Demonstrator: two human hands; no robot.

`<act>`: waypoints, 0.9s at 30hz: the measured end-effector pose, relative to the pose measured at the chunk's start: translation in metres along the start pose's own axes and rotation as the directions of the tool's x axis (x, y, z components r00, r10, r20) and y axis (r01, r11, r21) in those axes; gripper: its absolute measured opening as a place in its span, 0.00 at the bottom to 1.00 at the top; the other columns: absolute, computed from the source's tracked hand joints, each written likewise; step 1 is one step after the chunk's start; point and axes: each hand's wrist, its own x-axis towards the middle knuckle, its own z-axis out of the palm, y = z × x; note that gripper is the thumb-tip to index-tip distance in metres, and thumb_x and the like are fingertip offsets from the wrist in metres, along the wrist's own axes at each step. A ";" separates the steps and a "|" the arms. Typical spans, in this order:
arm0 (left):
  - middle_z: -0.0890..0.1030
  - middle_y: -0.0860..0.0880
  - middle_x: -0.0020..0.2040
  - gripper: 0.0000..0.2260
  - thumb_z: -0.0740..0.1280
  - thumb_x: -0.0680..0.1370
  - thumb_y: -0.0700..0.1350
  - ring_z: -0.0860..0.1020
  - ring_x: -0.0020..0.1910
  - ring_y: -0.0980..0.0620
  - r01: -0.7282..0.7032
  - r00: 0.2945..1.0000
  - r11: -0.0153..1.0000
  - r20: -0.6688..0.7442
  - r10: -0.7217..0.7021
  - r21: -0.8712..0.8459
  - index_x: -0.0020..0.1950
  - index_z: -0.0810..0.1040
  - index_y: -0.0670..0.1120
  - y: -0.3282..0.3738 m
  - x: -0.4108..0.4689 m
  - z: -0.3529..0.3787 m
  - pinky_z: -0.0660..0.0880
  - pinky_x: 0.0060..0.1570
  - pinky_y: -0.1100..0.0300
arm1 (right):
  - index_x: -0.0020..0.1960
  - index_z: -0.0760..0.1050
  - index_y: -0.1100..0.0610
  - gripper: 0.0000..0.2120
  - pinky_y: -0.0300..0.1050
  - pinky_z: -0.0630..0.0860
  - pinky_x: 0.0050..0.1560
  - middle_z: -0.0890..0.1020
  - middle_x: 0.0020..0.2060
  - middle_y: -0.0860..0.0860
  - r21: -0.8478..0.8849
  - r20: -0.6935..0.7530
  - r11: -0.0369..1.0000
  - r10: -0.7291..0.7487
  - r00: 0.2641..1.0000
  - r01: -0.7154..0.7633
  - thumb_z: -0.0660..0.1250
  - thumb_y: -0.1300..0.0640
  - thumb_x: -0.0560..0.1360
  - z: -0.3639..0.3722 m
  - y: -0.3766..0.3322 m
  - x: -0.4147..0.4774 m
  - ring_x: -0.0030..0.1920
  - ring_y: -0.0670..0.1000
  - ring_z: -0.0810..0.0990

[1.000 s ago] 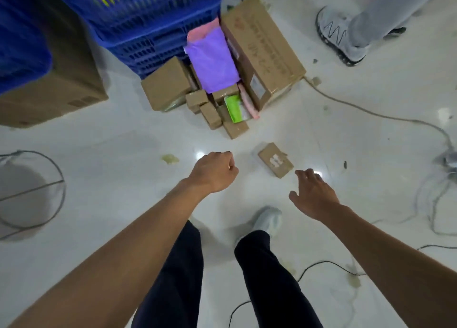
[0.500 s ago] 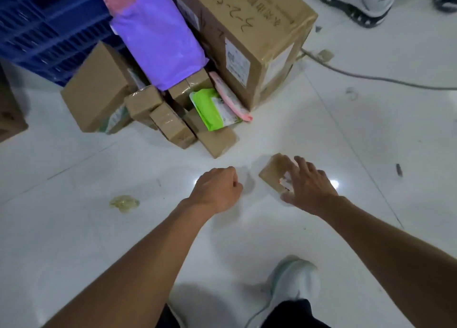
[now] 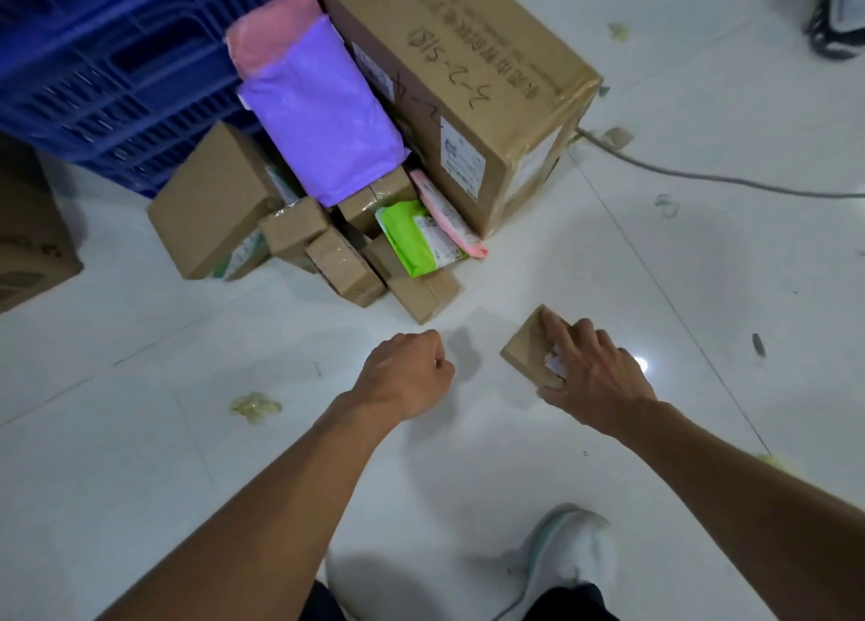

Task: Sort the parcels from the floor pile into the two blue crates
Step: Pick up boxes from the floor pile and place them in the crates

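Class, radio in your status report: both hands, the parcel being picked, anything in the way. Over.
Left hand fisted, empty. Right hand grips small box on floor, apart from pile. Nothing on the box; crate behind pile.

The floor (image 3: pixel 187 456) is glossy white tile that throws back a lamp glare. The blue crate (image 3: pixel 117 82) is hard moulded plastic with slotted walls. The big box (image 3: pixel 468 72) is matt brown cardboard with a paper label (image 3: pixel 461 161). The small boxes (image 3: pixel 292 229) carry shiny clear tape (image 3: pixel 339 262). The purple mailer (image 3: pixel 323 129) is smooth plastic film with a faint sheen, and the green pouch (image 3: pixel 407 241) is glossy. The small parcel (image 3: pixel 526 351) is plain matt cardboard.
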 end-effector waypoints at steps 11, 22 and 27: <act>0.83 0.50 0.54 0.09 0.62 0.80 0.51 0.79 0.54 0.46 0.021 0.997 1.000 -0.070 -0.020 0.002 0.54 0.78 0.50 0.014 -0.135 -0.140 0.76 0.55 0.54 | 0.76 0.51 0.43 0.43 0.50 0.74 0.54 0.68 0.58 0.51 -0.022 0.027 0.999 -0.042 0.999 0.043 0.67 0.32 0.69 -0.172 -0.078 -0.092 0.55 0.55 0.73; 0.83 0.48 0.56 0.11 0.62 0.80 0.52 0.79 0.55 0.44 -0.031 0.998 0.999 -0.057 0.032 0.020 0.58 0.79 0.51 0.039 -0.353 -0.289 0.76 0.56 0.53 | 0.74 0.61 0.45 0.37 0.53 0.72 0.60 0.70 0.60 0.54 -0.064 -0.013 0.997 -0.050 0.999 0.049 0.67 0.33 0.71 -0.389 -0.182 -0.240 0.59 0.57 0.73; 0.82 0.47 0.58 0.12 0.62 0.80 0.51 0.79 0.56 0.44 -0.112 0.990 0.992 -0.078 0.117 0.065 0.60 0.78 0.49 0.034 -0.441 -0.335 0.75 0.54 0.55 | 0.74 0.63 0.47 0.36 0.52 0.71 0.61 0.71 0.62 0.56 -0.061 -0.033 0.998 -0.023 0.999 0.020 0.66 0.32 0.71 -0.480 -0.233 -0.286 0.62 0.57 0.73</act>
